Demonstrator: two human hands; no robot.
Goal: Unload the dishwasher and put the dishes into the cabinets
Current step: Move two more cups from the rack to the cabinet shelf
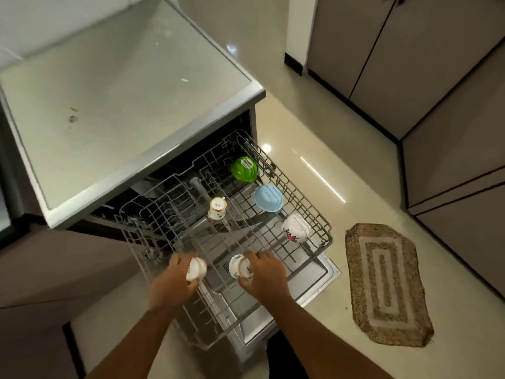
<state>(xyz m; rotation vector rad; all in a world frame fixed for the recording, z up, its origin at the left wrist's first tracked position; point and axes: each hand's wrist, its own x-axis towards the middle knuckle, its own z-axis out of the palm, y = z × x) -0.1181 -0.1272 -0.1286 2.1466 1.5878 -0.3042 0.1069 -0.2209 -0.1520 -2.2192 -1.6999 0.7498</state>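
Room: pale glossy floor (314,127), dark cabinet doors (382,64) at 1 to 3 o'clock, woven mat (388,285) at 4 o'clock.
Counter: grey worktop (114,105) from 9 to 12 o'clock, over the open dishwasher (314,283).
Rack: wire upper rack (246,242) pulled out at centre.
Bowls: green bowl (244,169), blue bowl (268,197) and flowered bowl (296,228) lie along the rack's 2 o'clock side, mouths down or tilted.
Cups: one cup (217,208) stands upturned mid-rack.
Left hand: left hand (175,283) curls round a white cup (196,268) at the rack's near edge.
Right hand: right hand (266,274) grips a patterned cup (240,267) beside it.
Doing it well: I judge both cups should be lifted straight up off the tines, held apart so they do not knock.
Hard to tell: cup handles, lower rack contents and the dark things at the rack's back are unclear; whether the cups touch the wire I cannot tell.
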